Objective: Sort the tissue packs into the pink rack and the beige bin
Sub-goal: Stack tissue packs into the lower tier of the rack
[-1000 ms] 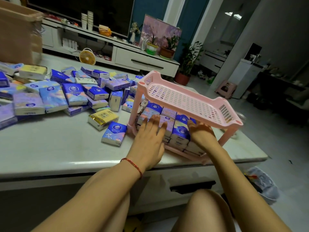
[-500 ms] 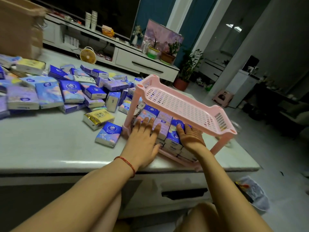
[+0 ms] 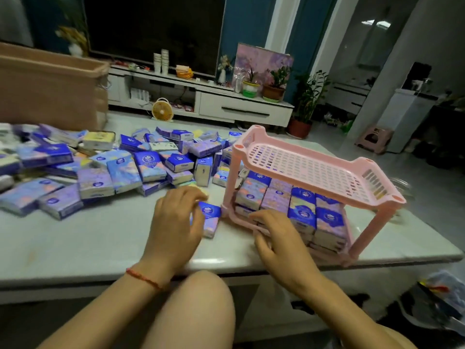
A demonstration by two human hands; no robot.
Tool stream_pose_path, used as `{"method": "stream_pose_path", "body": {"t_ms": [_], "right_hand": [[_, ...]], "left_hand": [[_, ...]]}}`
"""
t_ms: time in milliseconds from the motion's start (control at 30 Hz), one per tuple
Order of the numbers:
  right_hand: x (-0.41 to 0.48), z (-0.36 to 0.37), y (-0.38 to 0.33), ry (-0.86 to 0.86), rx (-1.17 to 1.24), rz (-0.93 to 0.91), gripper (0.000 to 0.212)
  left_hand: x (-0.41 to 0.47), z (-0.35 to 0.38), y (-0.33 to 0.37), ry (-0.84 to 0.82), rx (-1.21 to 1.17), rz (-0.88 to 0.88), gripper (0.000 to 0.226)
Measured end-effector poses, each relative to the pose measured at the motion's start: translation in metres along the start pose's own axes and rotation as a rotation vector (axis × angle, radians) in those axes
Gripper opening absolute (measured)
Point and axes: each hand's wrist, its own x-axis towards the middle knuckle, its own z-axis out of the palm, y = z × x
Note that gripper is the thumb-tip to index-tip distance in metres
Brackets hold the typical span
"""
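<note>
Table (image 3: pixel 75 248): pale top, carries everything listed.
Beige bin (image 3: pixel 50 89): far left corner.
Pink rack (image 3: pixel 302 165): right side, top shelf bare, lower shelf packed with stacked tissue packs (image 3: pixel 302 205).
Loose packs (image 3: pixel 125 167): heap left of rack.
Right hand (image 3: pixel 279 238): fingers loosely bent, holding nothing, at rack's lower front edge.
Left hand (image 3: pixel 176 222): curled over single pack (image 3: pixel 211 217) lying beside rack; grasp blurred, cannot tell.
</note>
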Motion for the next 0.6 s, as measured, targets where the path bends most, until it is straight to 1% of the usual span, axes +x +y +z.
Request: {"method": "stream_pose_path", "body": {"t_ms": [67, 133, 233, 267, 367, 500, 600], "right_hand": [[0.02, 0.014, -0.017, -0.032, 0.071, -0.032, 0.033], [0.04, 0.029, -0.03, -0.058, 0.11, -0.07, 0.036], [0.082, 0.061, -0.068, -0.143, 0.18, -0.124, 0.047], [0.094, 0.071, -0.082, -0.171, 0.192, -0.141, 0.047], [0.123, 0.101, -0.128, -0.271, 0.209, -0.234, 0.032], [0.144, 0.132, -0.189, -0.298, 0.274, -0.292, 0.03], [0.156, 0.15, -0.226, -0.298, 0.311, -0.326, 0.032]], "left_hand": [[-0.01, -0.021, -0.039, -0.061, 0.08, -0.113, 0.037], [-0.021, -0.041, -0.065, -0.062, 0.142, -0.166, 0.038], [-0.039, -0.086, -0.1, 0.031, 0.262, -0.174, 0.034], [-0.041, -0.101, -0.111, 0.051, 0.29, -0.178, 0.034], [-0.047, -0.144, -0.139, 0.127, 0.372, -0.255, 0.038], [-0.052, -0.184, -0.164, 0.196, 0.453, -0.346, 0.043], [-0.053, -0.204, -0.178, 0.296, 0.49, -0.422, 0.046]]}}
